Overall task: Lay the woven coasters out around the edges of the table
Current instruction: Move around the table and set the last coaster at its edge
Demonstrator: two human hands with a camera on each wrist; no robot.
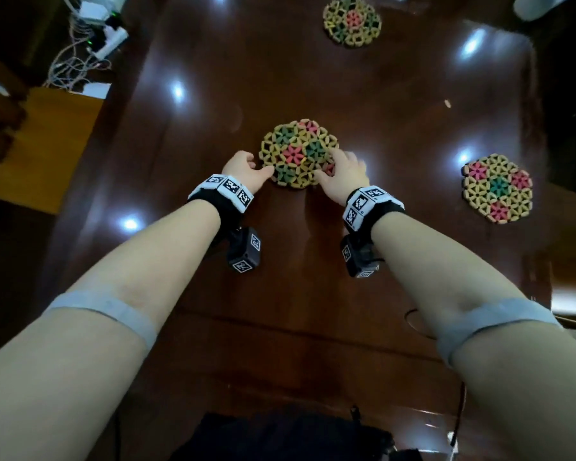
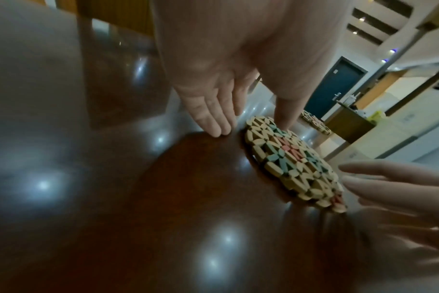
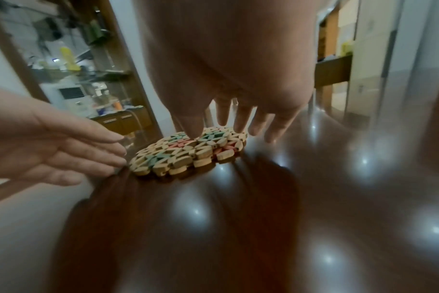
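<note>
Two coasters already lie out toward the edges of the tabletop (image 1: pixel 313 294): the far coaster (image 1: pixel 352 20) well beyond the fingers, and the side coaster (image 1: pixel 497 188) well to the right of the right hand (image 1: pixel 343 176). The step in hand seems to be the middle pile of coasters (image 1: pixel 299 154), which lies flat between the two hands. In the right wrist view it looks like more than one layer, so I judge it is a small stack, but I cannot count the pieces.

The left hand (image 1: pixel 243 171) is at the left rim of this pile. Its fingers (image 2: pixel 213 119) are straight and close together, with the tips down on the tabletop just beside the rim, and its thumb (image 2: pixel 288 111) presses on the top of the pile. The right hand is at the right rim. Its fingers (image 3: pixel 241 117) are straight and a little spread, and its thumb (image 3: pixel 192 123) rests on the top surface. Neither hand grips the pile; both are relaxed and only touch it.

The next move, I think, calls for separating the top coaster from the one under it, with a thumb above and fingertips under the rim, while the other hand keeps the rest still. Then it must be carried to a free edge, perhaps the left side.
</note>
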